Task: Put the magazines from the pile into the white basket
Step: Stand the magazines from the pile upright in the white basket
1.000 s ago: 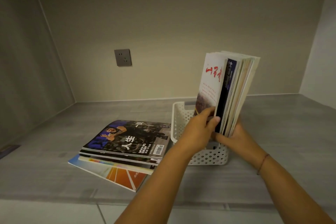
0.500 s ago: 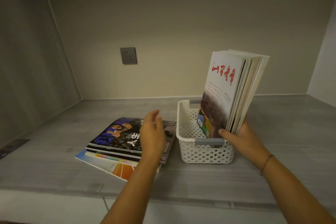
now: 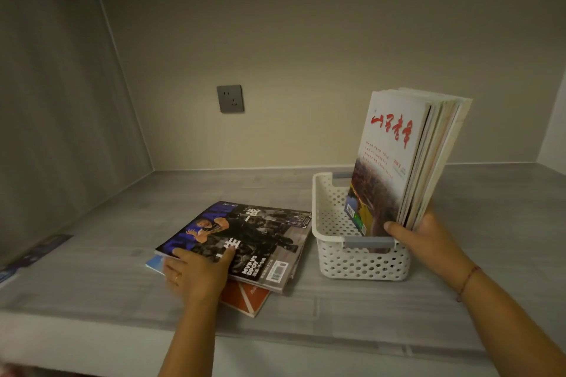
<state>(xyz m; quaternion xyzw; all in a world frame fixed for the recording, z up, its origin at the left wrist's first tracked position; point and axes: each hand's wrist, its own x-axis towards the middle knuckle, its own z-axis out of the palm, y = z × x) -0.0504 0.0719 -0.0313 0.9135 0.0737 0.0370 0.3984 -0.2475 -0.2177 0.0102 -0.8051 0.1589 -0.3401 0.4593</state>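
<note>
On the grey wood-grain tabletop (image 3: 92, 285), toward the right, the white perforated plastic basket (image 3: 361, 266) is standing with an upright bundle of magazines (image 3: 395, 162) rising well above its rim along its right side. The right hand (image 3: 428, 242) is pinching the bundle's lower near edge, thumb on the red-lettered white cover and fingers behind. Just left of the basket, the flat pile of glossy magazines (image 3: 284, 278) is lying fanned out of line, an orange-cornered magazine (image 3: 245, 300) poking out at the near side. The left hand (image 3: 196, 272) is resting spread on the pile's near left corner, thumb flat on the dark-covered top magazine (image 3: 254, 232) and fingers reaching over the left edge; whether any fingertip is getting under the cover I cannot tell. As I judge it, the tall bundle is looking top-heavy for so shallow a basket, so a loosening right hand is risking a slump leftward into the open space, or a tipped basket. A one-handed corner lift is inviting the slick cover to droop, slip free, or drag the sheet beneath it toward the near tabletop edge. A floppy magazine coming in is also likely to be catching on the rim or on the bundle's loose pages, shoving the light basket away.
</note>
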